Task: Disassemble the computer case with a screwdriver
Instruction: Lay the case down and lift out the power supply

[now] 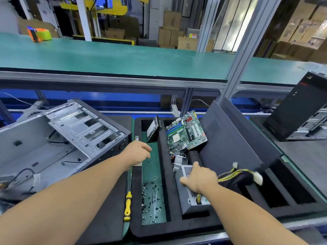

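Right hand (199, 179) setting the power supply (192, 195) into the foam tray (177, 227); screwdriver (128, 203) lying idle.

The right fingers are curling over the supply's upper edge, gripping it. The screwdriver is lying lengthwise, handle toward the person, just left of the tray, nearer the left hand (137, 152), whose loosely curled fingers are holding nothing above the screw compartment (154, 191). The gutted computer case (58, 138) is lying open at far left.
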